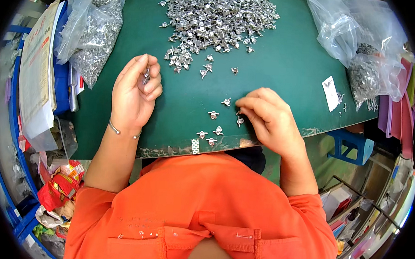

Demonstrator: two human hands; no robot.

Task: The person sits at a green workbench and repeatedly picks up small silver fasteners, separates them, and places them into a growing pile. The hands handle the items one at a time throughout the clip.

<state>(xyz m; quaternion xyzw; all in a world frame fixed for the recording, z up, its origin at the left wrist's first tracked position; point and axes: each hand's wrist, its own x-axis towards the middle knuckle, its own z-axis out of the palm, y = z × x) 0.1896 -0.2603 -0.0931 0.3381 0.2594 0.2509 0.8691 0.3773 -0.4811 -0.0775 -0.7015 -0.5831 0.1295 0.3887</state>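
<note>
My left hand (138,86) is raised over the green table with its fingers curled around small silver metal pieces (146,75), which peek out between thumb and fingers. My right hand (270,115) is at the table's near side, thumb and fingertips pinched on a small metal piece (239,113), mostly hidden by the fingers. Just below those fingertips lies another winged metal piece (240,121). Several similar loose pieces (213,115) lie scattered to the left of my right hand. A large heap of the same metal pieces (218,20) spreads across the far middle of the table.
Clear plastic bags of metal parts stand at far left (97,44) and far right (364,74). A white paper slip (330,93) lies near the right bag. Papers (38,64) lean at the left edge. Below the table's right side is a blue stool (352,145).
</note>
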